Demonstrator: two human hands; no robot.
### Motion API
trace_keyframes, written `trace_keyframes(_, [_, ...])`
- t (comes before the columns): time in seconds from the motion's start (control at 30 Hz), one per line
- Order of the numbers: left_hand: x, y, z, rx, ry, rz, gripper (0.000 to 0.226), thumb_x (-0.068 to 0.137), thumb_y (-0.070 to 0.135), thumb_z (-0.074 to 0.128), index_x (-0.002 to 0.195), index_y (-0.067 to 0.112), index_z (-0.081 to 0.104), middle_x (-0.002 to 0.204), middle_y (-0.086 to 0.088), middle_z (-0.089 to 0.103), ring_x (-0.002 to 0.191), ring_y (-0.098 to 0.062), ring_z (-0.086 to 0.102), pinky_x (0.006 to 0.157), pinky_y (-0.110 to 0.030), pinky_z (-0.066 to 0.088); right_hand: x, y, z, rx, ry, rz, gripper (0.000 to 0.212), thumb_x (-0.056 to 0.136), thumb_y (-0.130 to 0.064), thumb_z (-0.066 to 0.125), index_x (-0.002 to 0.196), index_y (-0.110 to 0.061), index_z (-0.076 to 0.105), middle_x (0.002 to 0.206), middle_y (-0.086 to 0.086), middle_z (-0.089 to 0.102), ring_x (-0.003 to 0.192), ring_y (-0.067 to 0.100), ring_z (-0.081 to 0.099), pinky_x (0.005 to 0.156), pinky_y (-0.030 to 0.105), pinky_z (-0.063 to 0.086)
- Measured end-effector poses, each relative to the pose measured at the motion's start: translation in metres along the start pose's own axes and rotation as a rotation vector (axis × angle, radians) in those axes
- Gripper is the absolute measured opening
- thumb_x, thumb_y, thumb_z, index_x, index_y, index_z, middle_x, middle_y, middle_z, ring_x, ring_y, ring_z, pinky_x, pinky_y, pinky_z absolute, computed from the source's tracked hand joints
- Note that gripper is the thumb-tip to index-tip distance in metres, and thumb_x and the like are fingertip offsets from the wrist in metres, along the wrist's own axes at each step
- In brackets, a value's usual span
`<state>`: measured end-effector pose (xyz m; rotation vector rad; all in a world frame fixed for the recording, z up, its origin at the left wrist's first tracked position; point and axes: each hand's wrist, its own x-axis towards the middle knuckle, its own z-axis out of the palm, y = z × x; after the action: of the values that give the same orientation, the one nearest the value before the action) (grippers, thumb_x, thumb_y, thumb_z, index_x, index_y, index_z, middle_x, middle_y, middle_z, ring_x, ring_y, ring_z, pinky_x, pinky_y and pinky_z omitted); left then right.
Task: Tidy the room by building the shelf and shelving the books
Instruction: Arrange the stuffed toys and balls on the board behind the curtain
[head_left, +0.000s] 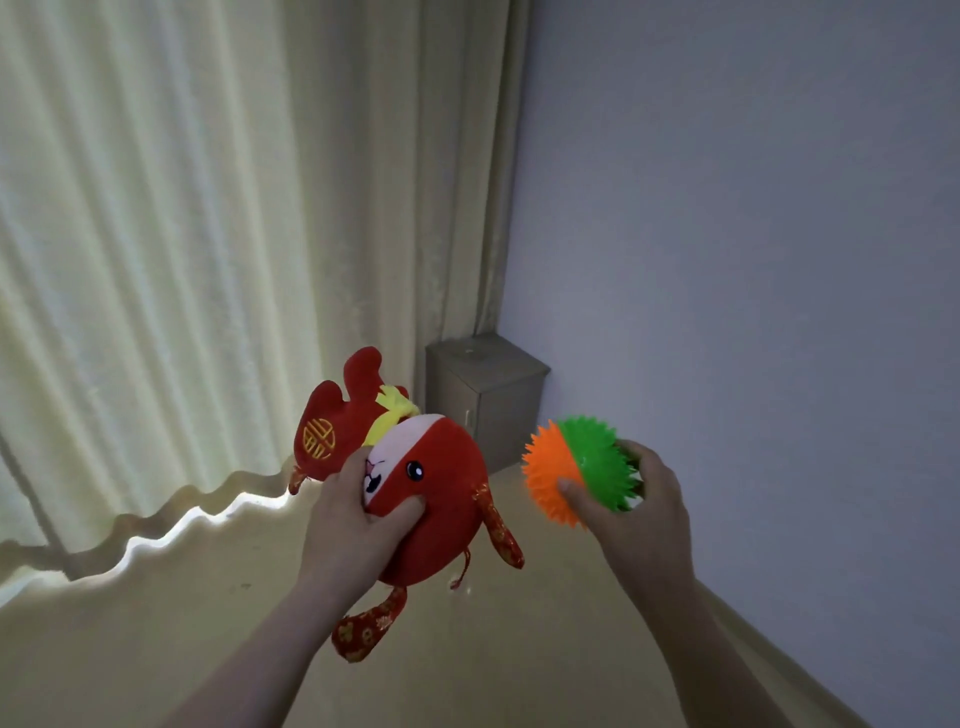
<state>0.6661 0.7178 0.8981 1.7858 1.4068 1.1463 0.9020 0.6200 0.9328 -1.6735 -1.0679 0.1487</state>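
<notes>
Cream curtains (156, 234) meet a pale wall (753, 208) at the room's corner, where a small grey cabinet (488, 395) stands on the beige floor (519, 649). Both arms reach forward above the floor: the left hand (353, 525) grips a red plush toy (441, 499), and the right hand (639, 509) curls its fingers (571, 491) round an orange-and-green spiky ball (576, 467).

Red plush (441, 525), orange-green ball (574, 465)

a beige floor (545, 660) carries a small grey cabinet (488, 405) standing upright in the far corner, just beside the wall (753, 260); a cream curtain (156, 260) reaches the floor with its wavy hem
</notes>
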Motion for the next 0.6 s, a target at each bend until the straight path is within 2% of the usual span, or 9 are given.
trace_keyframes(0.2, [0.075, 0.001, 0.058, 0.006, -0.085, 0.007, 0.076, 0.060, 0.069, 0.057, 0.128, 0.040, 0.038, 0.111, 0.011, 0.056, 0.098, -0.013, 0.059, 0.076, -0.038, 0.058, 0.080, 0.042, 0.015, -0.014, 0.028, 0.022, 0.071, 0.067, -0.037, 0.084, 0.128, -0.020, 0.052, 0.119, -0.001, 0.053, 0.110, 0.016, 0.051, 0.090, 0.029, 0.041])
trace_keyframes(0.3, [0.114, -0.001, 0.091, 0.023, -0.093, 0.007, 0.074, 0.059, 0.071, 0.056, 0.125, 0.043, 0.038, 0.110, 0.012, 0.056, 0.096, -0.013, 0.060, 0.075, -0.039, 0.059, 0.126, 0.067, 0.026, 0.014, 0.024, 0.024, 0.068, 0.067, -0.036, 0.084, 0.127, -0.021, 0.053, 0.116, -0.003, 0.053, 0.106, 0.014, 0.051, 0.085, 0.026, 0.039])
trace_keyframes(0.5, [0.196, 0.005, 0.159, 0.060, -0.048, -0.026, 0.079, 0.059, 0.075, 0.054, 0.128, 0.041, 0.038, 0.113, 0.009, 0.056, 0.097, -0.017, 0.060, 0.076, -0.041, 0.059, 0.242, 0.117, 0.050, 0.034, -0.009, -0.010, 0.072, 0.064, -0.044, 0.085, 0.124, -0.020, 0.054, 0.114, -0.002, 0.056, 0.105, 0.016, 0.054, 0.087, 0.030, 0.044])
trace_keyframes(0.6, [0.231, 0.009, 0.186, 0.064, -0.005, -0.047, 0.081, 0.058, 0.075, 0.054, 0.129, 0.040, 0.038, 0.113, 0.009, 0.056, 0.097, -0.016, 0.060, 0.075, -0.041, 0.059, 0.293, 0.133, 0.060, 0.019, -0.040, -0.033, 0.071, 0.065, -0.040, 0.085, 0.125, -0.019, 0.054, 0.115, -0.001, 0.056, 0.106, 0.017, 0.054, 0.085, 0.027, 0.042])
